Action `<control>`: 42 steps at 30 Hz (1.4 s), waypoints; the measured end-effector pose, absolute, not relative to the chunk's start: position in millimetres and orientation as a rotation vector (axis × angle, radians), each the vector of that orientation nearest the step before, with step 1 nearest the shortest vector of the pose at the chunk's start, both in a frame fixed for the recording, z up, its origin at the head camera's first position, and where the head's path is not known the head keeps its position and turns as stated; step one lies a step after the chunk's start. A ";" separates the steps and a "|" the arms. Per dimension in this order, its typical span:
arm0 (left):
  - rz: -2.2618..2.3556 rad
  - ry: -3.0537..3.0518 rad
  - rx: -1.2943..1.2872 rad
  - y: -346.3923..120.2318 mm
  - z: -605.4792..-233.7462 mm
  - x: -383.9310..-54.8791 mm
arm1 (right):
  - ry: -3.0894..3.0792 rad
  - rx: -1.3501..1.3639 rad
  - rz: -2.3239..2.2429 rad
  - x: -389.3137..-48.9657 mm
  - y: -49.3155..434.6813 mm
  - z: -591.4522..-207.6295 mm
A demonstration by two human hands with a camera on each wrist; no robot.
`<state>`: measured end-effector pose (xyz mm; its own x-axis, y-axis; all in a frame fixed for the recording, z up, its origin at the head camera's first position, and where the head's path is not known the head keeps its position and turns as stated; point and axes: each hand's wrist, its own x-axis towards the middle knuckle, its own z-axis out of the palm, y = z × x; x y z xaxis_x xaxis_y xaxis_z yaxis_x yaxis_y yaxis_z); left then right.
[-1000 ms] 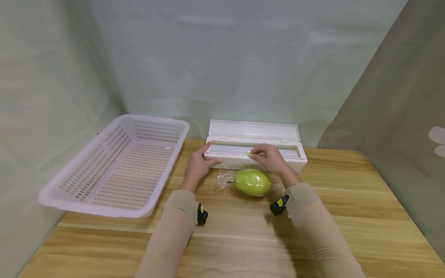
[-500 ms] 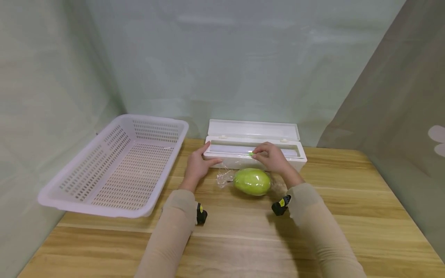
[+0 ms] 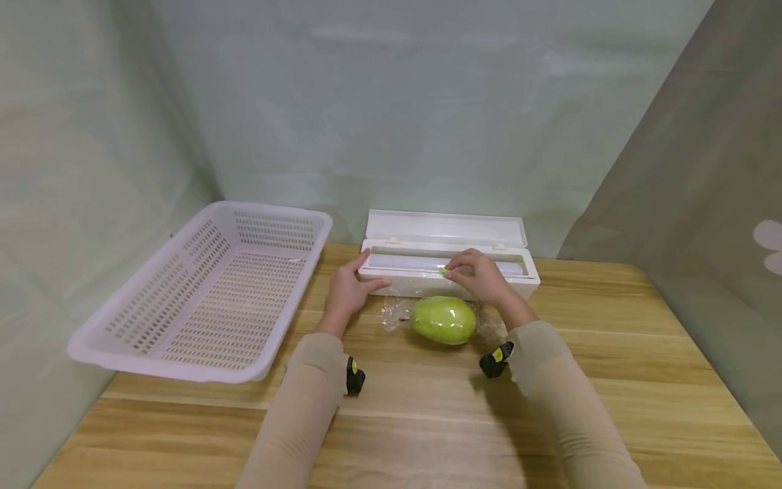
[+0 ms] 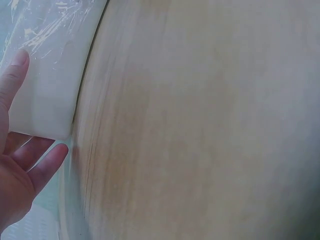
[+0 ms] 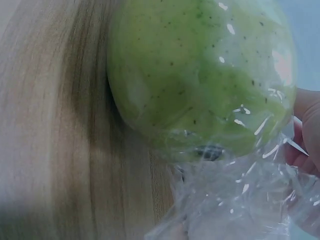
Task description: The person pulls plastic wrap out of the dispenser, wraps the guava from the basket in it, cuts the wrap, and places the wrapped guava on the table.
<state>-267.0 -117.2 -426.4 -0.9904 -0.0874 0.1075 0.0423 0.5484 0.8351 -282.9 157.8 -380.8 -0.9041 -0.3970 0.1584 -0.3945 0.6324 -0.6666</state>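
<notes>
A white cling film dispenser box (image 3: 427, 286) stands at the back of the table with its lid (image 3: 446, 228) raised and a film roll (image 3: 409, 262) inside. My left hand (image 3: 347, 293) holds the box's left end, thumb on the front face and fingers round the end. The right hand (image 3: 479, 278) pinches the small green slide cutter (image 3: 442, 270) on the box's front edge, right of its middle. Just in front of the box lies an oval green fruit (image 3: 443, 320) wrapped in clear film (image 5: 235, 200). Close up in the right wrist view, the fruit (image 5: 200, 75) shows dark specks.
At the left is a large white plastic basket (image 3: 277, 326) with slotted sides. The wooden table (image 3: 415, 421) extends in front of the fruit and to the right. A pale curtain (image 3: 427, 122) hangs close behind the box.
My right hand has shifted slightly to the right, and the green slide cutter has moved with it along the box edge. The left hand and the fruit stay in place.
</notes>
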 end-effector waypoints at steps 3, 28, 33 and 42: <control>-1.429 -2.634 0.040 -116.6 -426.2 -267.4 | 2.831 -0.684 -1.166 -283.5 159.1 -381.0; -1.421 -2.630 0.034 -116.5 -426.5 -267.1 | 2.824 -0.632 -1.204 -283.6 164.7 -380.0; -1.422 -2.632 0.035 -116.5 -426.3 -267.2 | 2.809 -0.631 -1.228 -283.4 166.2 -380.5; -1.426 -2.639 0.041 -116.3 -426.6 -266.5 | 2.786 -0.633 -1.254 -283.9 168.6 -381.1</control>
